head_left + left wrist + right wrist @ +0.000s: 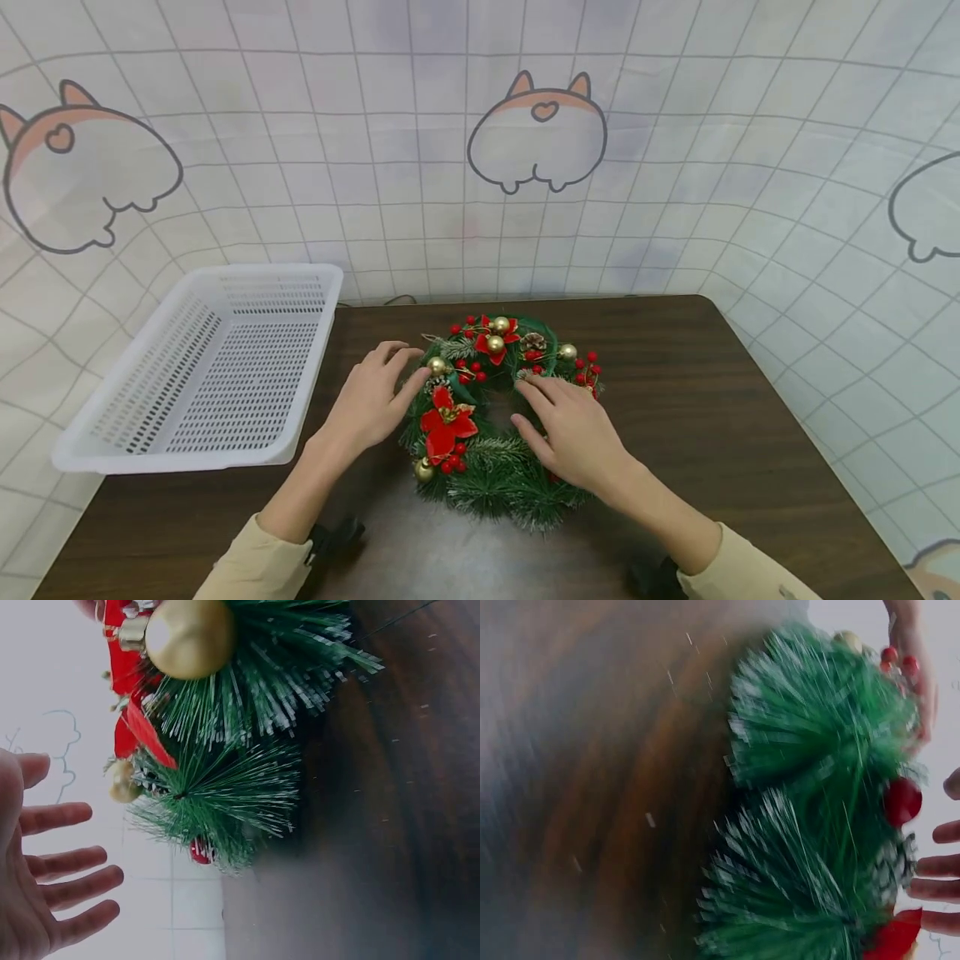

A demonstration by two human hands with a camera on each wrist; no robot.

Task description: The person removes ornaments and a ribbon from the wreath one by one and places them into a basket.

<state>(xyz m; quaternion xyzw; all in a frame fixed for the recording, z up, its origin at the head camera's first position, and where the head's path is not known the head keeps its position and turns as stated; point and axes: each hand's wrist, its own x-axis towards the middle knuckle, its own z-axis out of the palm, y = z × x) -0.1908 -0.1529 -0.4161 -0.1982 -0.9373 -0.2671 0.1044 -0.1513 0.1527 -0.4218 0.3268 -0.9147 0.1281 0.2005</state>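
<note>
A green Christmas wreath [487, 483] lies on the table, trimmed with red poinsettia flowers [448, 423], red berries, gold balls [424, 470] and pine cones [533, 341]. My left hand [372, 393] hovers at the wreath's left side with its fingers spread; in the left wrist view they stand apart from the needles. Over the right part of the ring is my right hand [576, 427], fingers extended and hiding some of the decorations. In the right wrist view its fingertips [930, 889] come close to a pine cone [891, 874]; whether they touch, I cannot tell.
A white perforated plastic basket [300, 400] stands at the table's left. Behind the dark wooden table [675, 375] hangs a white gridded cloth [420, 208] with cartoon corgi prints. Dark bands are visible at both wrists.
</note>
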